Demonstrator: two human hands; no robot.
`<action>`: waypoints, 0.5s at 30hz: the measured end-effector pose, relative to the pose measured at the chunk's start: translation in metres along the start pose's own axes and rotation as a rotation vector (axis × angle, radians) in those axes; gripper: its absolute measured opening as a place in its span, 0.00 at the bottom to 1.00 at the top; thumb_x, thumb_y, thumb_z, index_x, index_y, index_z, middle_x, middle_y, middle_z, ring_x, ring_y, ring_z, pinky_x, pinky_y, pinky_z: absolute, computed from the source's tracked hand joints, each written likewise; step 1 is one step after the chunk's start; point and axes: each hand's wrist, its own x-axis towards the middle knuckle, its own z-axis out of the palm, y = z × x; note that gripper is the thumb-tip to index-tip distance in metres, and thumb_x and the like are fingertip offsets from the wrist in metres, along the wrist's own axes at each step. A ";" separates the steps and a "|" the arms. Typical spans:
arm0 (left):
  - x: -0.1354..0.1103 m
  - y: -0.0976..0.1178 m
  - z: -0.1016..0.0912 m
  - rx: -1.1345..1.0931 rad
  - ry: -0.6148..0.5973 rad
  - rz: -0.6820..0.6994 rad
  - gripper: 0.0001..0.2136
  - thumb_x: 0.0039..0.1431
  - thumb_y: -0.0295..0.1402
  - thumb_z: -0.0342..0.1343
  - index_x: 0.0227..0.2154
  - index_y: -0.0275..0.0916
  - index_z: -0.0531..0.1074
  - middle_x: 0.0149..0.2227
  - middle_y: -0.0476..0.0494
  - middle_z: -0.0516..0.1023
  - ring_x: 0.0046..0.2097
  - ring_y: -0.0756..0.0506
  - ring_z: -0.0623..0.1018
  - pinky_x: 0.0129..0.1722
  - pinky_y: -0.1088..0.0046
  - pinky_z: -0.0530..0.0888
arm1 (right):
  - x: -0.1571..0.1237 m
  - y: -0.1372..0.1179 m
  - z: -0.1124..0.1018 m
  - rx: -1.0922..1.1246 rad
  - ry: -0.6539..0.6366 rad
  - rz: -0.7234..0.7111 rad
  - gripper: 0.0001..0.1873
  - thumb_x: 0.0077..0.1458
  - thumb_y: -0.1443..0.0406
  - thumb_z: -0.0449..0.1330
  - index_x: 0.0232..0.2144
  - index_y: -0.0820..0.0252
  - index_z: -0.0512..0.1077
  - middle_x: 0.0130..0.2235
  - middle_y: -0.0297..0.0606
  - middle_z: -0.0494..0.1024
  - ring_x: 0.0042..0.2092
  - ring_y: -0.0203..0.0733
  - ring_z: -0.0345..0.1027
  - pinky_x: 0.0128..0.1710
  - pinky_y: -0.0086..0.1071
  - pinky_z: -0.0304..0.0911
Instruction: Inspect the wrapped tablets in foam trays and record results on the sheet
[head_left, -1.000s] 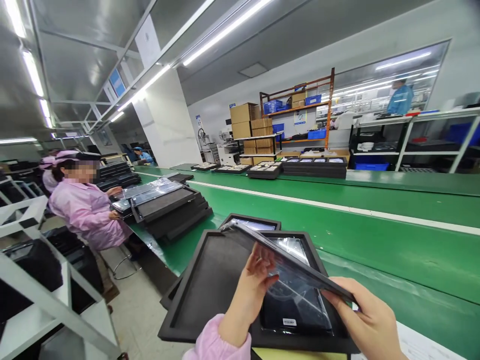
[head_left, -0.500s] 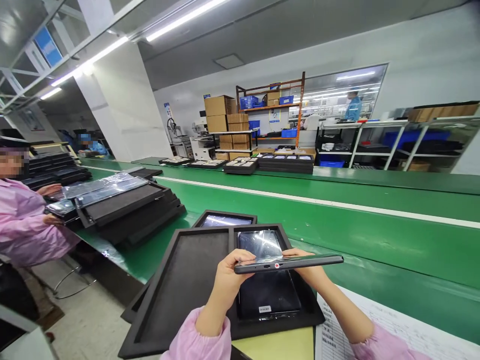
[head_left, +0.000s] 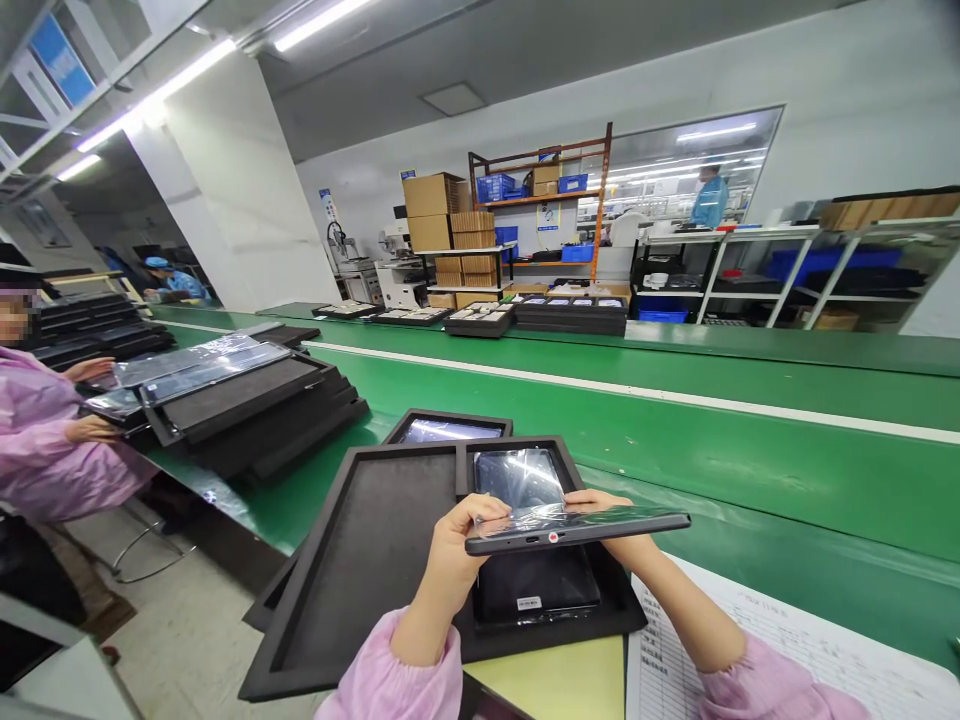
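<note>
Edge-on towards me, a dark tablet [head_left: 577, 532] with a small round red-and-white sticker on its edge is held between my two hands. My left hand [head_left: 463, 535] is closed on its left end, thumb on top. My right hand [head_left: 611, 520] grips it from the far right side, partly hidden behind it. Below lies a black foam tray [head_left: 300, 600] with two compartments. Its right compartment holds another tablet [head_left: 536, 592] in clear film with a white label; the left compartment has nothing in it. Another tray [head_left: 394, 428] with a tablet shows behind.
A printed sheet with handwriting [head_left: 787, 640] and a yellow sheet [head_left: 562, 680] lie near me. The green bench [head_left: 675, 450] runs across. At left, a co-worker in pink [head_left: 52, 430] handles film-wrapped items by stacked trays [head_left: 255, 420]. Shelving [head_left: 540, 200] stands behind.
The tablet's upper face shows slightly more now, so it has tilted a little. My hands keep their hold. The view has shifted slightly, and the surroundings sit a bit higher in it.
</note>
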 end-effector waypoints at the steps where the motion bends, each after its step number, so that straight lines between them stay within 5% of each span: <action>1: -0.001 0.000 -0.001 0.012 -0.005 -0.006 0.14 0.34 0.41 0.71 0.20 0.40 0.73 0.28 0.44 0.75 0.38 0.42 0.74 0.41 0.64 0.71 | 0.000 -0.001 0.000 -0.016 -0.005 -0.002 0.14 0.48 0.56 0.56 0.29 0.58 0.76 0.35 0.42 0.80 0.38 0.49 0.75 0.42 0.43 0.71; 5: -0.003 0.001 -0.003 0.077 -0.011 -0.048 0.11 0.41 0.38 0.68 0.23 0.40 0.73 0.34 0.44 0.76 0.41 0.41 0.74 0.41 0.64 0.72 | 0.000 -0.008 -0.005 -0.117 -0.019 -0.008 0.11 0.44 0.61 0.57 0.27 0.57 0.77 0.35 0.42 0.80 0.40 0.52 0.74 0.47 0.48 0.67; 9: -0.005 0.003 -0.002 0.134 0.048 -0.076 0.11 0.59 0.39 0.55 0.40 0.38 0.71 0.42 0.43 0.73 0.42 0.45 0.74 0.41 0.64 0.74 | -0.001 -0.015 -0.010 -0.190 -0.038 0.002 0.11 0.43 0.64 0.56 0.29 0.57 0.77 0.36 0.41 0.80 0.41 0.53 0.74 0.47 0.48 0.66; 15: -0.006 0.009 0.003 0.202 0.181 -0.071 0.13 0.61 0.38 0.52 0.46 0.38 0.68 0.46 0.42 0.71 0.43 0.44 0.74 0.41 0.63 0.74 | -0.002 -0.015 -0.008 -0.235 -0.068 0.002 0.10 0.45 0.64 0.57 0.30 0.58 0.77 0.37 0.42 0.80 0.41 0.52 0.74 0.45 0.45 0.67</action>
